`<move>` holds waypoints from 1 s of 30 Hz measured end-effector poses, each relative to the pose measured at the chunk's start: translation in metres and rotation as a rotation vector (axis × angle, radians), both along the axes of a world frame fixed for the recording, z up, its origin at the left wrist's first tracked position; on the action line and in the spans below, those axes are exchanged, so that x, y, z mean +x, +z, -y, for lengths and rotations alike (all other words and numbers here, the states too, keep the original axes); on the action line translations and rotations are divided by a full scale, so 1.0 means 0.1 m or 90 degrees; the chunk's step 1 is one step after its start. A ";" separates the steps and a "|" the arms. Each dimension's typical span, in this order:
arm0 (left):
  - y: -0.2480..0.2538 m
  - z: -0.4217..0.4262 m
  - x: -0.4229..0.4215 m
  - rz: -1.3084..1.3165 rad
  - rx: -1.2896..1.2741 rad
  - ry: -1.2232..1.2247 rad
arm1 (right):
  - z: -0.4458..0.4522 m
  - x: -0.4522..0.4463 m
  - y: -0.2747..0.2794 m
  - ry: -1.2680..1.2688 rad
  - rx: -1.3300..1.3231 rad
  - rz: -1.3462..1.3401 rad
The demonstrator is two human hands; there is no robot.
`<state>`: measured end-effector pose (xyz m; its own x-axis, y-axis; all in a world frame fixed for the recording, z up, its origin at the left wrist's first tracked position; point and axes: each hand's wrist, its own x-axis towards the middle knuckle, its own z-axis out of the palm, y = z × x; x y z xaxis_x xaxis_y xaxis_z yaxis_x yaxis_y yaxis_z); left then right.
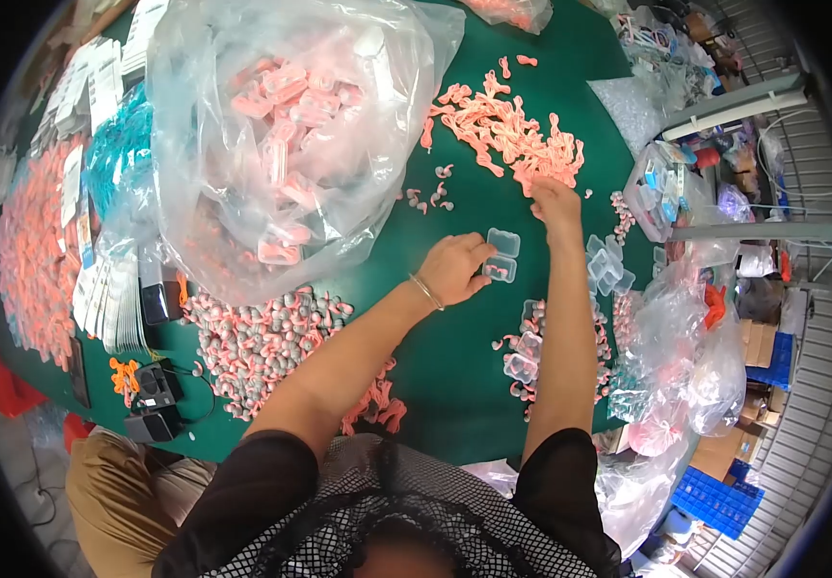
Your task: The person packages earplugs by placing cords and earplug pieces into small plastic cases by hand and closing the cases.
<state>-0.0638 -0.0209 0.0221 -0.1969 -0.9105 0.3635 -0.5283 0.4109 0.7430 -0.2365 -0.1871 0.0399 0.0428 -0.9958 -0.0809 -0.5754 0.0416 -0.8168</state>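
Observation:
My left hand (pixel 454 270) is closed on the near-left edge of a small clear plastic case (pixel 503 243). The case lies with its lid folded back, and a little pink piece (pixel 499 271) shows inside. My right hand (pixel 555 206) is at the near edge of a heap of coral cord bundles (pixel 512 130). Its fingers are pinched on a coral cord bundle (pixel 528 179), partly hidden by the hand. Several grey-and-pink earbud-like pieces (pixel 435 197) lie loose on the green table (pixel 445 356) beyond my left hand.
A large clear bag (pixel 377 183) of filled pink cases stands at the left. Grey-and-pink pieces (pixel 252 347) are heaped before it. Clear cases (pixel 608 265) lie right of my right forearm. Plastic bags (pixel 714 385) crowd the right edge. A seated person's knee (pixel 112 491) shows lower left.

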 end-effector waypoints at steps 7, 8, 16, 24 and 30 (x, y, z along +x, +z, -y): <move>0.03 -0.04 0.03 0.008 0.034 -0.005 | -0.82 -0.33 0.35 0.150 0.102 0.225; 0.02 -0.04 0.02 0.006 0.037 -0.006 | -0.94 -0.36 0.32 0.147 0.105 0.222; 0.04 -0.03 0.04 0.004 0.076 -0.013 | -1.30 -0.32 0.17 0.266 -0.134 0.049; 0.06 -0.02 0.02 -0.011 0.089 0.004 | -1.23 -0.22 0.23 0.392 -0.273 -0.093; 0.05 0.00 0.03 -0.024 0.076 -0.008 | -1.23 -0.22 0.16 0.384 -0.299 -0.110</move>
<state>-0.0611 -0.0207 0.0271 -0.1963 -0.9453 0.2607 -0.4944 0.3250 0.8062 -0.2590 -0.0636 0.0558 0.6126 -0.7357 0.2889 -0.5087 -0.6467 -0.5683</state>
